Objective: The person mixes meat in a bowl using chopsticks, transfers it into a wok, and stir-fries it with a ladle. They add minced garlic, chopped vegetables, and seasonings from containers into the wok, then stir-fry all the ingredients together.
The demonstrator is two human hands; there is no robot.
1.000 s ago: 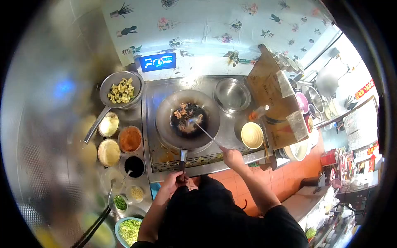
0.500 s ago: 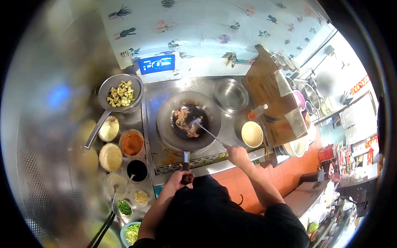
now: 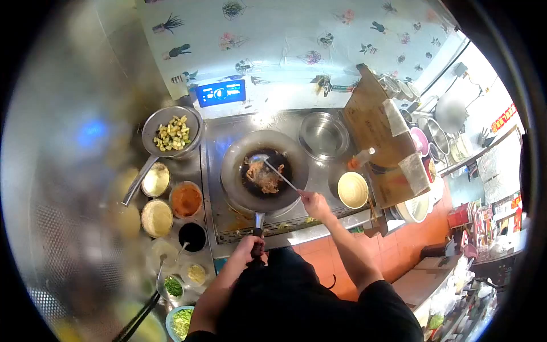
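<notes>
A wok [image 3: 235, 176] sits on the steel stove, with browned meat pieces [image 3: 263, 176] and dark oil in its bottom. My left hand [image 3: 250, 248] is closed around the wok's dark handle [image 3: 258, 233] at the stove's front edge. My right hand [image 3: 315, 204] grips the end of a long metal ladle [image 3: 283, 178]. The ladle's head rests at the upper left of the meat inside the wok.
Left of the stove stand a strainer [image 3: 149, 126] with diced vegetables, a tub of red-brown seasoning [image 3: 186, 199] and a bowl of dark liquid [image 3: 192, 236]. To the right are a steel bowl [image 3: 323, 135], a yellow bowl [image 3: 352, 190], a bottle [image 3: 361, 158] and cardboard [image 3: 370, 125].
The ladle head has moved up and left across the wok, and my right hand has followed. The meat is gathered nearer the middle. My left hand keeps its hold on the handle.
</notes>
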